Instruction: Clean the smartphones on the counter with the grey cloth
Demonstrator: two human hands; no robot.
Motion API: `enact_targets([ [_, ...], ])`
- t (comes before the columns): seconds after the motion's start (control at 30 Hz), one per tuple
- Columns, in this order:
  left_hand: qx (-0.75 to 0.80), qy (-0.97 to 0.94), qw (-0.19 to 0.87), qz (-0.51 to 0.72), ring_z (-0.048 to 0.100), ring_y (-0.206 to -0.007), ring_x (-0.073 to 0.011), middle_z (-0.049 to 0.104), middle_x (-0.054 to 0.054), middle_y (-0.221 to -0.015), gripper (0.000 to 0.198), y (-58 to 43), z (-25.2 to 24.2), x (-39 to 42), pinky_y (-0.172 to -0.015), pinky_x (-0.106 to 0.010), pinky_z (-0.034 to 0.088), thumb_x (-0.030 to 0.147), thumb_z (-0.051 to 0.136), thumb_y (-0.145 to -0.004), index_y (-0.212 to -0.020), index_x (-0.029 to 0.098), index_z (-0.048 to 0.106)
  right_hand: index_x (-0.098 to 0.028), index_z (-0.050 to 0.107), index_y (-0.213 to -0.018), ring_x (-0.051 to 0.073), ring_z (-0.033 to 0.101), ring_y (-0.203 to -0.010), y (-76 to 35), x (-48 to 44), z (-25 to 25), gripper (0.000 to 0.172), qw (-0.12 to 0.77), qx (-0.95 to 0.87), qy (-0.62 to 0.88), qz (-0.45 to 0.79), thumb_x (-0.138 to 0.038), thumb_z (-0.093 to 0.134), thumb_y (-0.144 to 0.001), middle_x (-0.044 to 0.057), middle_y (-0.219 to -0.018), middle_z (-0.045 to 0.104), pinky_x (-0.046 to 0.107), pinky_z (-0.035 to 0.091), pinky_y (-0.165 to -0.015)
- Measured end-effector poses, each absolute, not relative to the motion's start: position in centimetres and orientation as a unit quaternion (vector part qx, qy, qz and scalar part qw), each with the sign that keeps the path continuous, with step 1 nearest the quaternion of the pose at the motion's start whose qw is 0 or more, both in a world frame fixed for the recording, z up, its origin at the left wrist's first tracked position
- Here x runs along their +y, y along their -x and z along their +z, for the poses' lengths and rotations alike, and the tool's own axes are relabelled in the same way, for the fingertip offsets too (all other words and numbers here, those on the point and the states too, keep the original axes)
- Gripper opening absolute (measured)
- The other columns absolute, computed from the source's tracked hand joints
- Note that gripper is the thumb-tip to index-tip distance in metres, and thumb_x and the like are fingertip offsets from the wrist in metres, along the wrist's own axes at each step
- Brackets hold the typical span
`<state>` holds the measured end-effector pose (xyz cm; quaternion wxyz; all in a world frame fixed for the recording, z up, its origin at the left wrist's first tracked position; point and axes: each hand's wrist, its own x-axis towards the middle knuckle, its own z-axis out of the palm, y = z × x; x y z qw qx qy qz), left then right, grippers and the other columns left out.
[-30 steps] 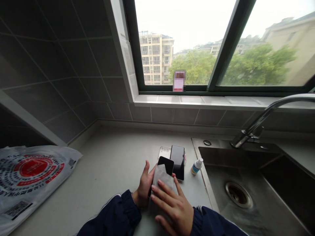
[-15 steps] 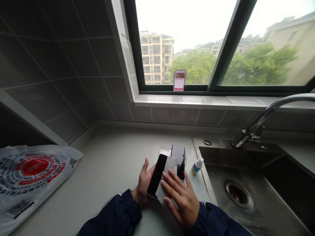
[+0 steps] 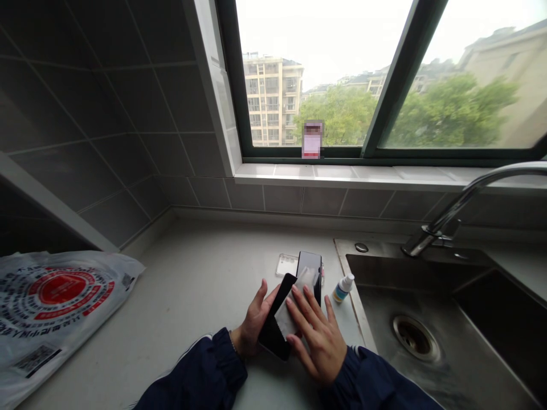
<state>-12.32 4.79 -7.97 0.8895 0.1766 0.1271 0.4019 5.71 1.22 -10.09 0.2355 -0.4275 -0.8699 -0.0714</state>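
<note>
A black smartphone (image 3: 273,330) rests tilted in my left hand (image 3: 251,324), gripped along its left edge with the thumb pointing up. Over the phone's right side, my right hand (image 3: 319,344) presses a white tissue (image 3: 285,320) with its fingers laid flat and slightly spread. The tissue's upper end sticks out past the fingertips. Behind the hands, a second smartphone (image 3: 308,259) lies on the counter, partly covered by the tissue and fingers. Beside it is a clear phone case (image 3: 285,264). A small white spray bottle (image 3: 343,288) with a blue and yellow label stands to the right.
The pale counter (image 3: 200,273) runs under a window with a white sill (image 3: 342,175). On the right is a steel sink (image 3: 384,296) with a curved tap (image 3: 453,208). A printed plastic bag (image 3: 64,307) lies at the left.
My right hand and the tissue have shifted slightly upward and right across the phone. The held phone has turned and dropped a little, uncovering more of the clear case.
</note>
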Motion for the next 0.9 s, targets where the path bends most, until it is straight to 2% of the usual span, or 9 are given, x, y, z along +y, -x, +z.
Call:
enact_targets([
  [0.1, 0.130, -0.184, 0.888, 0.402, 0.057, -0.122, -0.0293, 0.057, -0.015, -0.135, 0.067, 12.3, -7.9, 4.8, -0.105, -0.046, 0.035, 0.062, 0.027, -0.095, -0.149, 0.023, 0.032, -0.015, 0.026, -0.153, 0.034, 0.017, -0.148, -5.6, 1.2, -10.2, 0.061, 0.238, -0.869, 0.428, -0.071, -0.033, 0.042, -0.097, 0.013, -0.159, 0.025, 0.057, 0.007, -0.116],
  [0.27, 0.132, -0.188, 0.888, 0.398, 0.059, -0.119, -0.0294, 0.059, -0.016, -0.133, 0.069, 12.2, -7.9, 4.8, -0.107, -0.044, 0.034, 0.062, 0.028, -0.095, -0.149, 0.020, 0.032, -0.015, 0.029, -0.152, 0.034, 0.018, -0.148, -4.9, 0.4, -9.5, 0.067, 0.234, -0.896, 0.373, -0.062, -0.045, 0.047, -0.096, 0.010, -0.158, 0.027, 0.057, -0.008, -0.117],
  [0.47, 0.146, -0.160, 0.892, 0.397, 0.064, -0.109, -0.0315, 0.065, -0.018, -0.123, 0.077, 12.1, -7.5, 4.7, -0.102, -0.046, 0.039, 0.068, 0.030, -0.091, -0.146, 0.015, 0.037, -0.019, 0.042, -0.145, 0.032, 0.021, -0.147, -3.9, -0.8, -8.7, 0.059, 0.231, -0.926, 0.295, -0.051, -0.053, 0.041, -0.098, 0.005, -0.156, 0.032, 0.063, -0.013, -0.115],
  [0.6, 0.165, -0.156, 0.884, 0.409, 0.067, -0.101, -0.0306, 0.067, -0.018, -0.117, 0.076, 12.1, -7.1, 4.6, -0.095, -0.044, 0.043, 0.068, 0.032, -0.091, -0.144, 0.014, 0.039, -0.019, 0.049, -0.140, 0.031, 0.026, -0.146, -4.0, -0.7, -8.5, 0.051, 0.254, -0.928, 0.270, -0.042, -0.048, 0.044, -0.098, 0.004, -0.152, 0.040, 0.064, -0.013, -0.115],
  [0.77, 0.156, -0.157, 0.882, 0.415, 0.067, -0.096, -0.0283, 0.068, -0.018, -0.113, 0.075, 12.1, -7.2, 4.7, -0.090, -0.040, 0.046, 0.068, 0.031, -0.091, -0.143, 0.014, 0.041, -0.021, 0.061, -0.124, 0.026, 0.040, -0.139, -4.5, -0.5, -8.0, 0.031, 0.302, -0.907, 0.293, -0.017, -0.026, 0.051, -0.095, 0.002, -0.138, 0.057, 0.060, -0.009, -0.119],
  [0.83, 0.145, -0.160, 0.883, 0.416, 0.067, -0.096, -0.0274, 0.069, -0.017, -0.112, 0.074, 12.1, -7.2, 4.7, -0.089, -0.040, 0.046, 0.067, 0.030, -0.092, -0.144, 0.016, 0.040, -0.022, 0.063, -0.121, 0.025, 0.043, -0.137, -4.7, -0.3, -7.9, 0.029, 0.313, -0.898, 0.308, -0.020, -0.021, 0.051, -0.094, 0.002, -0.135, 0.060, 0.058, -0.007, -0.120],
  [0.9, 0.140, -0.163, 0.886, 0.411, 0.067, -0.096, -0.0267, 0.069, -0.016, -0.111, 0.073, 12.1, -7.1, 4.7, -0.090, -0.040, 0.045, 0.066, 0.029, -0.092, -0.146, 0.018, 0.038, -0.021, 0.061, -0.126, 0.025, 0.042, -0.139, -5.0, -0.1, -8.0, 0.033, 0.306, -0.894, 0.324, -0.035, -0.020, 0.051, -0.094, 0.003, -0.139, 0.056, 0.057, -0.006, -0.120],
])
